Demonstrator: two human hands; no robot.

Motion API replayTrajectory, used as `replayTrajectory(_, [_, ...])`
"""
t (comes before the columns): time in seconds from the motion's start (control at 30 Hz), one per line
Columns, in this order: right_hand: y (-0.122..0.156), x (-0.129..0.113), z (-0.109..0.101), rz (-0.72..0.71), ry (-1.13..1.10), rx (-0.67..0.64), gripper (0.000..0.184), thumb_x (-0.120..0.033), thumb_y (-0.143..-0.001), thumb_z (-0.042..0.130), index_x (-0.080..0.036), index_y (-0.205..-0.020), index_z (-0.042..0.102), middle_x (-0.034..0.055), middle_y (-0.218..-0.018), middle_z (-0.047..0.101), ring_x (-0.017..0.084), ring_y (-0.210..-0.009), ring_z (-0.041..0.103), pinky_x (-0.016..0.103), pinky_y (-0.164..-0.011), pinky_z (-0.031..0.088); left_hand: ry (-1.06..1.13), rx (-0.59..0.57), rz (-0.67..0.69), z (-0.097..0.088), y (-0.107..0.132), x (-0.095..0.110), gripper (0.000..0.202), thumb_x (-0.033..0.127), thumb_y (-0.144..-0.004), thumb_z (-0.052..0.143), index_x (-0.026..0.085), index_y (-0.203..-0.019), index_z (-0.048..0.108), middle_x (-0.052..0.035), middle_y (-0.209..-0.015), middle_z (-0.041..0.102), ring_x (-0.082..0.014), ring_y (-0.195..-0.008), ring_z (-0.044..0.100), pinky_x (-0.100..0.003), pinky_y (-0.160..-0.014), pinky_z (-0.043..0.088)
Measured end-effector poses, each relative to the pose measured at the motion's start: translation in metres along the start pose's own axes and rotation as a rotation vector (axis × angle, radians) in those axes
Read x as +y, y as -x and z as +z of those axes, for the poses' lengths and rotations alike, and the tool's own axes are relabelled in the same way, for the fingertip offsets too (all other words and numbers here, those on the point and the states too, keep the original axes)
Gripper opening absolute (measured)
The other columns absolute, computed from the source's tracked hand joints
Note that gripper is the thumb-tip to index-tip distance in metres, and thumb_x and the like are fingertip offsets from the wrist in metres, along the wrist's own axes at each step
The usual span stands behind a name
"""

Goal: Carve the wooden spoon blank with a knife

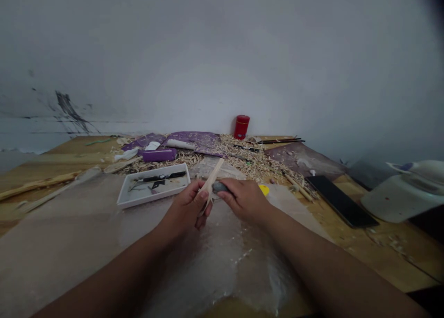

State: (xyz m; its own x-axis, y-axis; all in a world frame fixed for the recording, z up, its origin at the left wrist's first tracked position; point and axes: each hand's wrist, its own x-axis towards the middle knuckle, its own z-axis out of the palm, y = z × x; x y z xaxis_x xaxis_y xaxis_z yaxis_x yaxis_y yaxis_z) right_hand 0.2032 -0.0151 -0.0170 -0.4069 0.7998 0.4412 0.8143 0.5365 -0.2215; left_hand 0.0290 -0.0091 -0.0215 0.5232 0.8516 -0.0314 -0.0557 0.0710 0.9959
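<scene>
My left hand (189, 204) is closed around a pale piece of wood (214, 172), a flat, tapering stick that points up and away. The fingers wrap its lower part. My right hand (244, 198) grips a grey-ended tool (219, 187), its end pressed close against the wood beside my left thumb; its working edge is too blurred to make out. A yellow rounded end (264, 189) shows behind the right hand, and I cannot tell whether it belongs to the same tool. Under both hands lies a translucent plastic sheet (194, 267).
Left of centre stands a white tray (126, 202) with small tools. Behind it are a purple roll (157, 155) and heaped wood shavings (239, 158). A red canister (242, 126) stands by the wall. A black phone (342, 202) and a white container (398, 195) are on the right.
</scene>
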Motion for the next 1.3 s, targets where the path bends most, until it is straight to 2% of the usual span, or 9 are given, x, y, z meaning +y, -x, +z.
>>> replayTrajectory(0.17, [0.0, 0.0, 0.0, 0.127, 0.034, 0.15, 0.032, -0.039, -0.086, 0.031, -0.015, -0.092, 0.052, 0.0051, -0.074, 0.061, 0.015, -0.064, 0.055, 0.024, -0.057, 0.033, 0.034, 0.004, -0.032, 0.005, 0.002, 0.001, 0.023, 0.043, -0.079, 0.04, 0.02, -0.081, 0.039, 0.0092, -0.046, 0.042, -0.0026, -0.029, 0.028, -0.016, -0.03, 0.029])
replayTrajectory(0.33, [0.002, -0.01, 0.005, -0.025, 0.038, 0.074, 0.032, -0.041, -0.086, 0.032, -0.017, -0.091, 0.053, 0.005, -0.076, 0.062, 0.016, -0.067, 0.055, 0.025, -0.061, 0.034, -0.002, 0.053, -0.04, 0.002, 0.0, 0.0, 0.026, 0.045, -0.075, 0.044, 0.02, -0.074, 0.039, 0.0103, -0.042, 0.039, -0.0024, -0.028, 0.026, -0.015, -0.029, 0.026])
replayTrajectory(0.53, [-0.001, -0.003, -0.001, 0.149, 0.081, 0.216, 0.03, -0.037, -0.087, 0.031, -0.015, -0.086, 0.051, 0.0048, -0.072, 0.06, 0.015, -0.062, 0.054, 0.024, -0.055, 0.031, -0.063, 0.044, -0.053, 0.001, -0.001, -0.001, 0.024, 0.043, -0.077, 0.043, 0.02, -0.072, 0.038, 0.0103, -0.04, 0.038, -0.0035, -0.027, 0.027, -0.015, -0.027, 0.023])
replayTrajectory(0.7, [0.001, -0.01, 0.003, -0.023, 0.059, 0.052, 0.031, -0.041, -0.086, 0.031, -0.017, -0.088, 0.052, 0.0036, -0.074, 0.061, 0.014, -0.065, 0.055, 0.024, -0.058, 0.031, -0.139, 0.065, -0.046, -0.002, -0.002, -0.002, 0.025, 0.044, -0.076, 0.043, 0.019, -0.073, 0.04, 0.0099, -0.039, 0.038, -0.0044, -0.028, 0.03, -0.016, -0.029, 0.025])
replayTrajectory(0.87, [-0.001, 0.0, 0.001, 0.172, 0.096, 0.167, 0.03, -0.038, -0.087, 0.031, -0.016, -0.087, 0.052, 0.0045, -0.073, 0.061, 0.015, -0.064, 0.055, 0.024, -0.055, 0.03, -0.181, 0.103, -0.025, -0.002, -0.002, -0.003, 0.025, 0.043, -0.076, 0.042, 0.019, -0.07, 0.039, 0.0101, -0.036, 0.037, -0.0046, -0.028, 0.028, -0.016, -0.03, 0.022])
replayTrajectory(0.93, [-0.002, 0.002, 0.0, 0.15, 0.096, 0.144, 0.03, -0.038, -0.087, 0.031, -0.017, -0.088, 0.052, 0.0044, -0.074, 0.061, 0.015, -0.064, 0.055, 0.024, -0.054, 0.029, -0.191, 0.115, -0.02, -0.003, -0.003, -0.003, 0.024, 0.042, -0.076, 0.043, 0.019, -0.069, 0.039, 0.0097, -0.037, 0.038, -0.0045, -0.029, 0.029, -0.016, -0.031, 0.022])
replayTrajectory(1.07, [-0.001, -0.007, 0.002, -0.002, 0.083, -0.044, 0.031, -0.042, -0.086, 0.033, -0.018, -0.088, 0.052, 0.0031, -0.075, 0.062, 0.014, -0.063, 0.055, 0.023, -0.053, 0.028, -0.208, 0.145, -0.009, -0.007, -0.005, -0.004, 0.023, 0.041, -0.076, 0.043, 0.019, -0.072, 0.04, 0.0095, -0.038, 0.04, -0.0053, -0.03, 0.032, -0.017, -0.033, 0.024])
replayTrajectory(1.3, [-0.002, -0.007, 0.002, 0.101, 0.126, -0.02, 0.033, -0.043, -0.086, 0.031, -0.017, -0.085, 0.052, 0.0034, -0.07, 0.06, 0.014, -0.059, 0.053, 0.023, -0.052, 0.025, -0.239, 0.144, -0.003, -0.006, -0.005, -0.003, 0.024, 0.042, -0.078, 0.041, 0.019, -0.072, 0.04, 0.0094, -0.038, 0.039, -0.0052, -0.03, 0.031, -0.017, -0.034, 0.023])
